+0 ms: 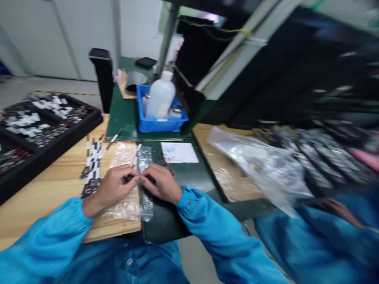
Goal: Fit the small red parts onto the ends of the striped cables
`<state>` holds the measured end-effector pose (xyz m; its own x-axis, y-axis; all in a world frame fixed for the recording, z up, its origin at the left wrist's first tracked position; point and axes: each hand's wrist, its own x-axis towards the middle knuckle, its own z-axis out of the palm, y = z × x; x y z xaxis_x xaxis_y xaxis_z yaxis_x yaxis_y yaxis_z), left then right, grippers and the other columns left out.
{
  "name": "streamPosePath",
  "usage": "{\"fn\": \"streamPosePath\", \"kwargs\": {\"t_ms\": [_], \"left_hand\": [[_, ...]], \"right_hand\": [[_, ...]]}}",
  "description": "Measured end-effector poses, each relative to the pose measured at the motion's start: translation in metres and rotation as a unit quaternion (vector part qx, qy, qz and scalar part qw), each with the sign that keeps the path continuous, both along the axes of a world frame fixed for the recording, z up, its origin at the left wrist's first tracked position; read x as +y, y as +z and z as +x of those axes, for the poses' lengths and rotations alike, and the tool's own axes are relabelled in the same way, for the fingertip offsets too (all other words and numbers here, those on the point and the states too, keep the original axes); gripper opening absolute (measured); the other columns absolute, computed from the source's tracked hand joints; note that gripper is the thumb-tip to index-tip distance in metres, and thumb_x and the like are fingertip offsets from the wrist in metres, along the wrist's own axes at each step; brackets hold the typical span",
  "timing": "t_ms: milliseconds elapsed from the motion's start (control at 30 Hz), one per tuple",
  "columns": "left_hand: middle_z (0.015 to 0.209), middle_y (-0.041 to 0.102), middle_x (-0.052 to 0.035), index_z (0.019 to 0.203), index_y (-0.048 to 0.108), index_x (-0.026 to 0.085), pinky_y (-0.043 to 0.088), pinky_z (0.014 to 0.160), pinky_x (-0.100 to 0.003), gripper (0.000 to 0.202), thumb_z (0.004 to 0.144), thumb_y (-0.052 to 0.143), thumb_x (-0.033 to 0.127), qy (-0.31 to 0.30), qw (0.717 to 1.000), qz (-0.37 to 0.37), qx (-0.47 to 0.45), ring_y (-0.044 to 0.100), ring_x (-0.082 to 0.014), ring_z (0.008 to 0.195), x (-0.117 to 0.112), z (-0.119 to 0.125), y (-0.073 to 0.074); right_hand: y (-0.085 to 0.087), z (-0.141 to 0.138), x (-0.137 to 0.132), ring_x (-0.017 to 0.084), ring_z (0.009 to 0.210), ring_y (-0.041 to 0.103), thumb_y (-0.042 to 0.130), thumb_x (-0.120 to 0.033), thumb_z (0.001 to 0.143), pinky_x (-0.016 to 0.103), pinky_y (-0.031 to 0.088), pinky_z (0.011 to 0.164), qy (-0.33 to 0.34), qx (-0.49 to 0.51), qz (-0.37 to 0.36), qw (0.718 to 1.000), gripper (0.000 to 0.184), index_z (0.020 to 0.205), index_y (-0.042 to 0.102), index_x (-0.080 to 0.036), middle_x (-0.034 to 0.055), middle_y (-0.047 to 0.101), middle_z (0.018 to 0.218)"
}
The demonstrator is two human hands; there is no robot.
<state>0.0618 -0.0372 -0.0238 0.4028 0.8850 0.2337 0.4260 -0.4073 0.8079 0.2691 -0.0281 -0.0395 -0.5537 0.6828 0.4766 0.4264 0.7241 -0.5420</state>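
My left hand and my right hand meet fingertip to fingertip over the seam between the wooden tabletop and the green one. Both are closed in a pinch on a small dark part with a white strip that sticks up beyond the fingers. Most of the part is hidden by the fingers, and its exact kind is unclear. Beneath the hands lie clear plastic bags. Left of my left hand is a loose pile of similar dark strips with white sections.
A black compartment tray full of small parts stands at the left. Behind the hands are a blue bin with a white bottle, and a paper slip among tiny dark bits. At right are a large plastic bag and a co-worker's blue sleeve.
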Motion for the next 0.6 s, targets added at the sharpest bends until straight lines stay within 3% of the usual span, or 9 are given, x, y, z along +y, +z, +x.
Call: {"fn": "streamPosePath", "kwargs": {"t_ms": [133,267,433,533,600], "left_hand": [[0.101,0.077,-0.0056,0.099,0.077,0.022,0.054,0.083,-0.030,0.032,0.084,0.066,0.048,0.057,0.994,-0.088,-0.026,0.071,-0.0228,0.092,0.004,-0.004,-0.007],[0.086,0.078,-0.0035,0.105,0.074,0.021,0.059,0.073,-0.027,0.059,0.068,0.074,0.067,0.115,0.964,-0.233,-0.054,0.073,-0.0218,0.078,0.008,-0.006,-0.007],[0.077,0.076,0.0070,0.100,0.059,0.030,0.060,0.066,-0.022,0.066,0.050,0.090,0.061,0.165,0.925,-0.295,-0.173,0.073,-0.0166,0.067,0.009,-0.003,-0.011],[0.079,0.077,0.0121,0.106,0.054,0.039,0.061,0.068,-0.023,0.067,0.053,0.092,0.055,0.170,0.919,-0.299,-0.194,0.073,-0.0153,0.068,0.012,-0.006,-0.018],[0.084,0.078,0.0152,0.115,0.051,0.047,0.062,0.076,-0.028,0.070,0.057,0.088,0.059,0.177,0.920,-0.311,-0.162,0.075,-0.0166,0.075,0.014,-0.008,-0.021]], "right_hand": [[-0.002,0.003,0.003,0.014,0.074,0.058,0.055,-0.026,0.097,0.024,0.048,0.072,-0.024,0.014,-0.018,0.999,0.011,0.092,0.061,-0.017,0.0032,0.064,0.081],[-0.003,0.005,0.005,0.012,0.075,0.058,0.057,-0.026,0.096,0.021,0.047,0.074,-0.034,0.032,-0.022,0.999,0.011,0.093,0.061,-0.015,0.0030,0.065,0.083],[-0.004,0.004,0.005,0.011,0.075,0.057,0.061,-0.023,0.095,0.019,0.046,0.075,-0.031,0.029,-0.039,0.998,0.009,0.092,0.059,-0.015,0.0021,0.064,0.084],[-0.004,0.004,0.006,0.010,0.075,0.056,0.062,-0.024,0.094,0.018,0.045,0.074,-0.031,0.034,-0.044,0.998,0.010,0.093,0.059,-0.015,0.0016,0.063,0.084],[-0.004,0.005,0.007,0.010,0.074,0.056,0.062,-0.023,0.094,0.018,0.046,0.075,-0.029,0.042,-0.041,0.998,0.010,0.092,0.058,-0.014,0.0019,0.063,0.084]]}}
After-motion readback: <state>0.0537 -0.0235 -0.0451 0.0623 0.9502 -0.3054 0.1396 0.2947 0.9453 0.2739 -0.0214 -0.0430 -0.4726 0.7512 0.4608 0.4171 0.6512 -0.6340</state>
